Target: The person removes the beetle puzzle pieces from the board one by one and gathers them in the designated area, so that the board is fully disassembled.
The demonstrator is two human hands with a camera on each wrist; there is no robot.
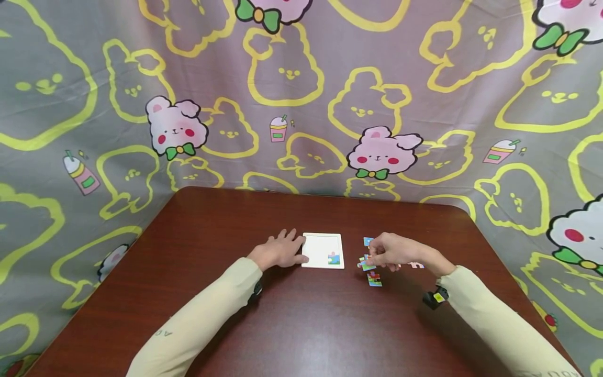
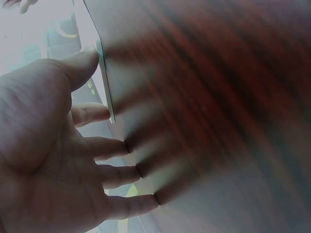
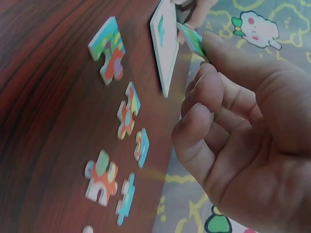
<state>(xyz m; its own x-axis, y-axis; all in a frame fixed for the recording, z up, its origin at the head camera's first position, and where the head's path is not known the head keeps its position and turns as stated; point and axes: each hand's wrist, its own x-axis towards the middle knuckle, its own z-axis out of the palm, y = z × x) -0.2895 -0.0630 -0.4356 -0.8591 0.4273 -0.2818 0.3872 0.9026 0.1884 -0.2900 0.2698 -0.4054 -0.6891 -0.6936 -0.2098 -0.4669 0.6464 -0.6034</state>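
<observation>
A white square puzzle tray (image 1: pixel 314 251) lies on the table, with a joined bit of picture (image 1: pixel 334 258) in its lower right corner. At its left edge rests my left hand (image 1: pixel 281 249), fingers spread; in the left wrist view the thumb and index finger touch the tray's rim (image 2: pixel 104 82) and the other fingertips meet the table. My right hand (image 1: pixel 393 249) pinches a green and blue puzzle piece (image 3: pixel 193 40) between thumb and fingers, above the table to the tray's right. Under and around this hand lie several loose pieces, one with green and red (image 3: pixel 111 51).
More loose pieces, such as an orange and white one (image 3: pixel 101 178) and a light blue one (image 3: pixel 126 199), lie flat right of the tray. The brown wooden table (image 1: pixel 301 324) reaches back to a patterned cloth (image 1: pixel 320 120).
</observation>
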